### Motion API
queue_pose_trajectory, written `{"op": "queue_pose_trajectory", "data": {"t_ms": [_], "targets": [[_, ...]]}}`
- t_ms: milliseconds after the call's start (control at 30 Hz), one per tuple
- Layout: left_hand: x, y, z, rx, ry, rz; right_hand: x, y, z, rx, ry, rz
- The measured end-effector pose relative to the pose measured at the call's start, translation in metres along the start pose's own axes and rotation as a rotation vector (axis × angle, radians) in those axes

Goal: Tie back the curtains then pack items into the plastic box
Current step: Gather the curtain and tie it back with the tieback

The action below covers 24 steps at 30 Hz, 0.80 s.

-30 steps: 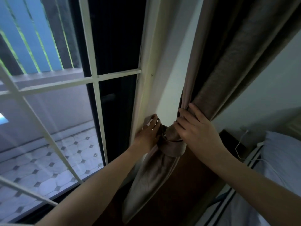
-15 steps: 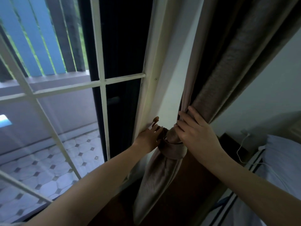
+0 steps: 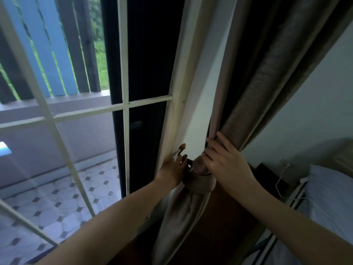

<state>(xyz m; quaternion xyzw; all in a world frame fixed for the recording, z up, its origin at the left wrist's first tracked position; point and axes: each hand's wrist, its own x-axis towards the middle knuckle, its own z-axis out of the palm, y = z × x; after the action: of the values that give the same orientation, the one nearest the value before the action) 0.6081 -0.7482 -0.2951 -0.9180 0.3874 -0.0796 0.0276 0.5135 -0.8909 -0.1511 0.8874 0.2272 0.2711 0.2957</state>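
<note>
Head view, down past two bare forearms: curtain (image 3: 257,83) hanging just right of the white window frame (image 3: 177,111), bunched at mid-height, cinched by a fabric band (image 3: 200,183) and loose below it. On the bunch just above the band, right hand (image 3: 227,165) clamped, fingers curled round the fabric's left edge; at the frame beside the band, left hand (image 3: 171,169) with fingertips against a small brown hook (image 3: 181,150) and a dark loop (image 3: 188,163), any hold on the loop impossible to tell. Further right, pillow (image 3: 328,188) with a white cable (image 3: 282,180) trailing by it; beyond the glass, tiled balcony floor (image 3: 66,197).
</note>
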Motion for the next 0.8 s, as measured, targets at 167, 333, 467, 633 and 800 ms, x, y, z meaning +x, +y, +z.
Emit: {"op": "queue_pose_trajectory", "data": {"t_ms": [167,333,467,633,800], "targets": [[-0.001,0.000,-0.008,-0.135,-0.042,-0.031,0.000,0.001,0.002,0.011,0.066,0.014],[0.012,-0.004,-0.010,-0.243,-0.130,-0.088,0.001,-0.006,0.009,0.005,0.045,0.035],[0.010,-0.005,-0.007,-0.296,-0.130,-0.079,0.001,-0.005,0.005,-0.007,0.028,0.022],[0.003,-0.003,0.005,-0.256,-0.062,-0.052,-0.002,-0.004,0.001,-0.029,0.044,0.014],[0.005,0.008,0.015,-0.501,0.038,-0.147,-0.003,-0.003,0.003,-0.014,0.030,0.036]]}}
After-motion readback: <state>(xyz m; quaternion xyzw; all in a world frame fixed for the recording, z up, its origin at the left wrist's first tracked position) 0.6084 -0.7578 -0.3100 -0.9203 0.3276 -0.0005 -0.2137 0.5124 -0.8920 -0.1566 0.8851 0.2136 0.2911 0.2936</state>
